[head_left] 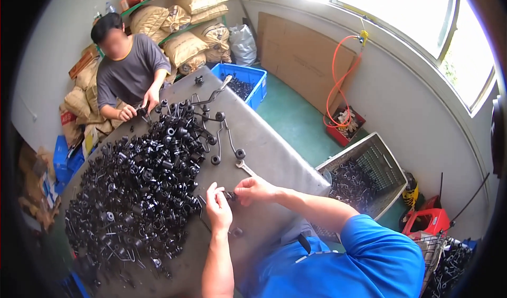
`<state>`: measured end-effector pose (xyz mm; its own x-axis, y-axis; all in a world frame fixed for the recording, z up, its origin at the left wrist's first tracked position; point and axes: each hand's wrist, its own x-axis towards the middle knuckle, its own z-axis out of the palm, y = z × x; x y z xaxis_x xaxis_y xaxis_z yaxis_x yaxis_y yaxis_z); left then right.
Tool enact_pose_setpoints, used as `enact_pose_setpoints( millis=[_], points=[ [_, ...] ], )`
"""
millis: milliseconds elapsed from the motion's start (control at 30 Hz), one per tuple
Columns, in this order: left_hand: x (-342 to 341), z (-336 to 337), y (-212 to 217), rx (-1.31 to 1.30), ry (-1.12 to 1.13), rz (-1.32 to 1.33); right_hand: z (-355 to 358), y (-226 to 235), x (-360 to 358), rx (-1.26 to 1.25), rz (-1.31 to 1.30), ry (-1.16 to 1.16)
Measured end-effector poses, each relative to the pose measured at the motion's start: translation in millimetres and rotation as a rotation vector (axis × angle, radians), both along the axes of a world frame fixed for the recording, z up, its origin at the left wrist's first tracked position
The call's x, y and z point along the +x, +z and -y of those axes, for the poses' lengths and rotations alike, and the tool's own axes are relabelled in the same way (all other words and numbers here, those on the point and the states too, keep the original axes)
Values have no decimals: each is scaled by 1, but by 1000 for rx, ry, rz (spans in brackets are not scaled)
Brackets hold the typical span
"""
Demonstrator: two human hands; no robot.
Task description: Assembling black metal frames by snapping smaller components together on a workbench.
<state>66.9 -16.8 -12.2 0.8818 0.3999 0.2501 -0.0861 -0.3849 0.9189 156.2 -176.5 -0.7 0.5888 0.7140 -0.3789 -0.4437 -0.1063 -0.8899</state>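
Observation:
Both my hands are held close together over the near right part of the metal table. A small dark part sits between their fingertips; its exact kind is too small to make out. My left hand has its fingers curled at the part's left side. My right hand pinches at its right side. A silver open-ended wrench shows just beyond my right hand, and its other end is hidden there. To the left rises a large heap of black metal and rubber parts.
Bent rods with black bushings and another wrench lie beyond my hands. Across the table, a person handles a dark part. A blue crate and a grey crate of parts stand beside the table. Sacks fill the shelves.

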Motion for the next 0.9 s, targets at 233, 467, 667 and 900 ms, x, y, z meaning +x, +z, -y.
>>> enact_pose_setpoints(
  millis=[233, 467, 667, 900],
  points=[
    [6, 0, 5, 48, -3, 20, 2, 5, 3, 78, -112, -29],
    [7, -5, -3, 60, 10, 1, -2, -8, 2, 108, 42, -4],
    [16, 0, 10, 196, 4, -74, 1, -17, 4, -219, 1040, -118],
    [23, -3, 34, 451, -38, -75, -5, 8, -7, -293, 1401, -149]
  ],
)
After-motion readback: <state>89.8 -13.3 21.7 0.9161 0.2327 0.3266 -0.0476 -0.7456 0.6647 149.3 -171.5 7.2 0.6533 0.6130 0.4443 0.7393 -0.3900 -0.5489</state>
